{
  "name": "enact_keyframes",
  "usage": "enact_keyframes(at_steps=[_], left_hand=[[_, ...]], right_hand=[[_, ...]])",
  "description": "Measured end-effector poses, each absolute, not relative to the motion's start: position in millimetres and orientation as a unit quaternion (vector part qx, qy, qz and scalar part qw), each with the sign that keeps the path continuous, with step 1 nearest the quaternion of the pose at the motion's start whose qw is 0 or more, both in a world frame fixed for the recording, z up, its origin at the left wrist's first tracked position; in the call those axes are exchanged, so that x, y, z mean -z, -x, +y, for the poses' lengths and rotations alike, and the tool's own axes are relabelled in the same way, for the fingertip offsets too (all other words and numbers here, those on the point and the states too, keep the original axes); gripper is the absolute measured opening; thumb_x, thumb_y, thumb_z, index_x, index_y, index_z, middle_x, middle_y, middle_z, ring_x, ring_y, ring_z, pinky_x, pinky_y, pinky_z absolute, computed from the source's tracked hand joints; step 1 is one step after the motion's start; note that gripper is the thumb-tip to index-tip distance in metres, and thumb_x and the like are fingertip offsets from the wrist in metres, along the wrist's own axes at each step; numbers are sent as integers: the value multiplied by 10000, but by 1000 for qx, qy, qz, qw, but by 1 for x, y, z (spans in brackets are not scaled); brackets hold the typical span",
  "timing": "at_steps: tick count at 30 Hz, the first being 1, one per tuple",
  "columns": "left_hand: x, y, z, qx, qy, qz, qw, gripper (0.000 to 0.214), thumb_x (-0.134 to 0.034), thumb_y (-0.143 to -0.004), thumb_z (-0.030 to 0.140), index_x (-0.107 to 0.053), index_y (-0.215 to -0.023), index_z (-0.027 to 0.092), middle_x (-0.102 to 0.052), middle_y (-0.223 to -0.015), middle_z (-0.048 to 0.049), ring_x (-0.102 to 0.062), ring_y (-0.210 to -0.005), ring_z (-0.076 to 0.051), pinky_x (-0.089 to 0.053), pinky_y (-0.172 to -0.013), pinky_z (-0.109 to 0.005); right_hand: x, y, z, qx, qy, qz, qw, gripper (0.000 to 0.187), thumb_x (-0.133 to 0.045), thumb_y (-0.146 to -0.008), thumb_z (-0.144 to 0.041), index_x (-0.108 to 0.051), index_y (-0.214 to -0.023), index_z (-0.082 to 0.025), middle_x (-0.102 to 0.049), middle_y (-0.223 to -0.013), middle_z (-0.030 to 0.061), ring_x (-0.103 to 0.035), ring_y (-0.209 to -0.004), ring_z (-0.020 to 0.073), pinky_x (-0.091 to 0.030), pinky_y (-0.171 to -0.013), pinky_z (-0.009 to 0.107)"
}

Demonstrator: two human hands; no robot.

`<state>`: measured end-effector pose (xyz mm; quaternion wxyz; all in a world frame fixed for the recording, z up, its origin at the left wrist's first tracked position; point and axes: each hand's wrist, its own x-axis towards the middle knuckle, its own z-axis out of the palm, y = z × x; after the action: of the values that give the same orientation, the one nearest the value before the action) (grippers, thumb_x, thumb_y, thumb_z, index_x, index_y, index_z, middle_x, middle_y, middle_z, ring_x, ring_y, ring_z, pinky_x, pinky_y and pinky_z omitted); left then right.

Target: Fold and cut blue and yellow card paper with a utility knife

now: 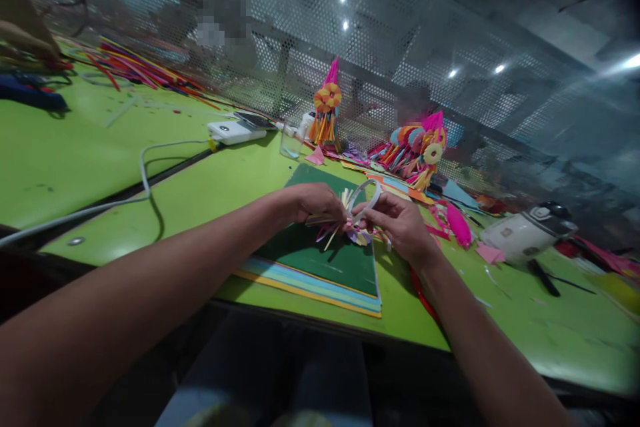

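Observation:
My left hand (320,201) is closed round a small bundle of cream and pink strips (331,230), whose loose ends fan out over a dark green sheet (325,260). Close to its fingertips, my right hand (400,220) pinches a white ring-shaped loop (369,200) between thumb and fingers. Just under the right fingers shows a pale purple and cream flower-like piece (361,236). The green sheet tops a stack of coloured sheets (315,290), with blue and yellow edges at the near side. My fingers partly hide where loop and bundle meet.
Two colourful tasselled ornaments (327,107) stand or lie at the back. A glass (291,140) and white power bank (237,131) with a cable sit left of them. A white kettle-like appliance (527,232) is at right. Another person's hand (30,43) shows far left.

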<state>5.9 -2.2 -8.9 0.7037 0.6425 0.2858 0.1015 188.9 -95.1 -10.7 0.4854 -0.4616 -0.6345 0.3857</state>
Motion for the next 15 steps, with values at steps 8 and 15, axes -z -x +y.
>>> enact_keyframes(at_steps=[8,15], left_hand=[[12,-8,0,-103,-644,295,699,45,-645,-593,127,-679,-621,116,-673,-646,-39,-598,-613,-144,-482,-684,-297],[13,-8,1,-94,-657,299,685,67,-643,-597,155,-685,-623,109,-666,-633,-59,-583,-588,-155,-453,-597,-292]], right_hand=[[9,-182,-96,-356,464,-648,488,244,-736,-772,-380,-706,-881,-164,-729,-774,59,-655,-647,158,-499,-571,268],[7,-175,-97,-326,475,-658,484,244,-748,-760,-389,-706,-872,-176,-719,-750,42,-653,-632,151,-511,-585,272]])
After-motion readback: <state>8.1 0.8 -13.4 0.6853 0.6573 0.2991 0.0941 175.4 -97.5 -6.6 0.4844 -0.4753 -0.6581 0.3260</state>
